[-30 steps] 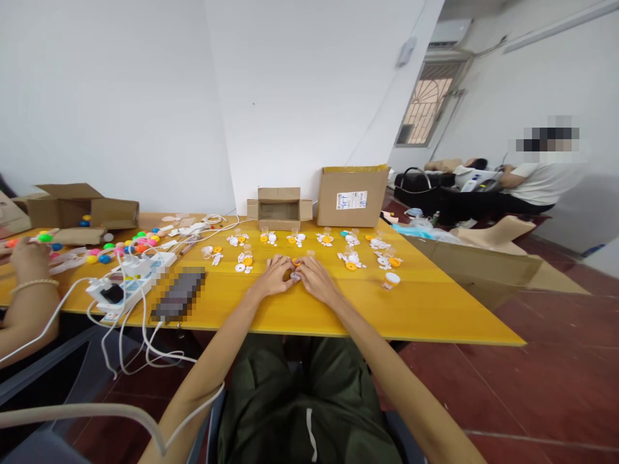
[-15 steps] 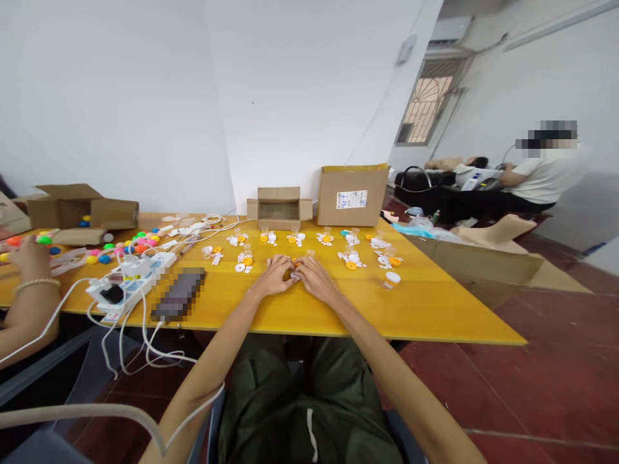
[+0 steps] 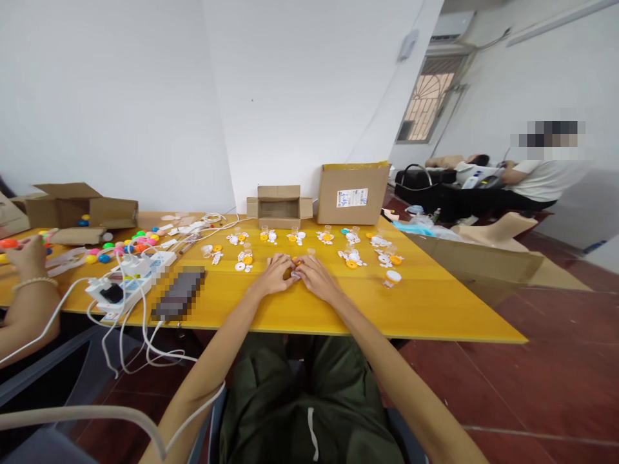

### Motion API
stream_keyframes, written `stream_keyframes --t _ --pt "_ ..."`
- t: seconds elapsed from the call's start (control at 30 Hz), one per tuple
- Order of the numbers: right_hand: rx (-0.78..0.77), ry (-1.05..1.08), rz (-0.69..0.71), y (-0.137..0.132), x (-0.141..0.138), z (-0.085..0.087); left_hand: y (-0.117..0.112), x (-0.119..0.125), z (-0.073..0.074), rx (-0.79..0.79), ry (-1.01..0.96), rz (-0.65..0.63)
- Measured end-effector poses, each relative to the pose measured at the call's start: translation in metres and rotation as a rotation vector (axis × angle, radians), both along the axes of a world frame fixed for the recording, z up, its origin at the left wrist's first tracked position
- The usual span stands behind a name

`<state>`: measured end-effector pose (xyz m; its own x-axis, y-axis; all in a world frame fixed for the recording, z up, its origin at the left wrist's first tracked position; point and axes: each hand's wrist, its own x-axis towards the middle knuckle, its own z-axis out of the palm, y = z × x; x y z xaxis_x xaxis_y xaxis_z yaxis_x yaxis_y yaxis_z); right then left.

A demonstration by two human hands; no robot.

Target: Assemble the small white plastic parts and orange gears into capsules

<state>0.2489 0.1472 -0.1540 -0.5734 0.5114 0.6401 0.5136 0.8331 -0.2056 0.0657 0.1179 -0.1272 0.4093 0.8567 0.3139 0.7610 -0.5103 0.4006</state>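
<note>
My left hand (image 3: 275, 274) and my right hand (image 3: 310, 275) rest together on the yellow table (image 3: 425, 309), fingers curled around a small orange and white part (image 3: 293, 271) pinched between them. Beyond my fingertips lie rows of small sets of white and orange plastic parts (image 3: 351, 259), some with tiny clear cups. A small orange-and-white capped piece (image 3: 393, 278) stands alone to the right of my right hand.
Two open cardboard boxes (image 3: 279, 207) (image 3: 353, 193) stand at the table's far edge. A power strip with white cables (image 3: 128, 277) and a dark device (image 3: 178, 294) lie to the left. Another person's hand (image 3: 29, 258) works among coloured balls (image 3: 120, 246) far left. A seated person (image 3: 536, 180) is at the right.
My hands have stayed together over the small part, with only slight finger movement. The other person's hand at the far left has shifted a little.
</note>
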Motion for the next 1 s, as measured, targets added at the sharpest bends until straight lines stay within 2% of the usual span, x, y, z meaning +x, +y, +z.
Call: stream_keyframes --t 0.23,0.73,1.0 --pt "-0.048 0.038 -0.033 -0.0017 0.0027 0.0029 -0.0008 0.0004 0.0012 -0.023 -0.015 0.006" --pt "-0.012 -0.005 -0.002 -0.0016 -0.0015 0.0010 -0.0021 0.0011 0.0032 -0.007 0.007 0.013" --pt "0.000 0.075 -0.174 0.0027 0.0027 -0.0006 -0.0014 0.0018 0.0026 -0.030 0.002 0.014"
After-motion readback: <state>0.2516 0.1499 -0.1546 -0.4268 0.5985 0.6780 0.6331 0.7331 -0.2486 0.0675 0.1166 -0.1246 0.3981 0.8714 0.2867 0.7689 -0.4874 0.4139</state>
